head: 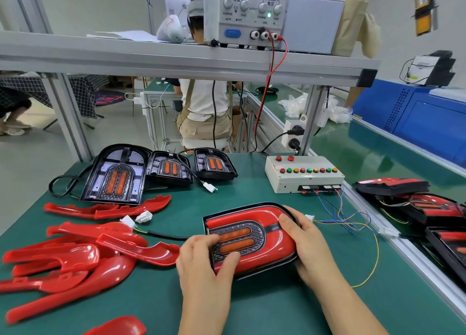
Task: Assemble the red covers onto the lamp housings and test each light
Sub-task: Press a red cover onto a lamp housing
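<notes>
Red-covered lamp housing (273, 246) between curled left hand (199, 264) and right hand (307, 241)

Between our left grip (201, 256) and right grip (306, 236) the red cover (274, 246) is smooth, glossy plastic. The loose covers (75, 259) left of the left grip shine alike on the matt green worktop (252, 309). Beyond both grips, the housings (116, 173) look like black plastic and the frame (176, 57) like dull metal.

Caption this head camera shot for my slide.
Left hand and right hand hold a red-covered lamp on the green mat, loose red covers at left, test box behind.
</notes>
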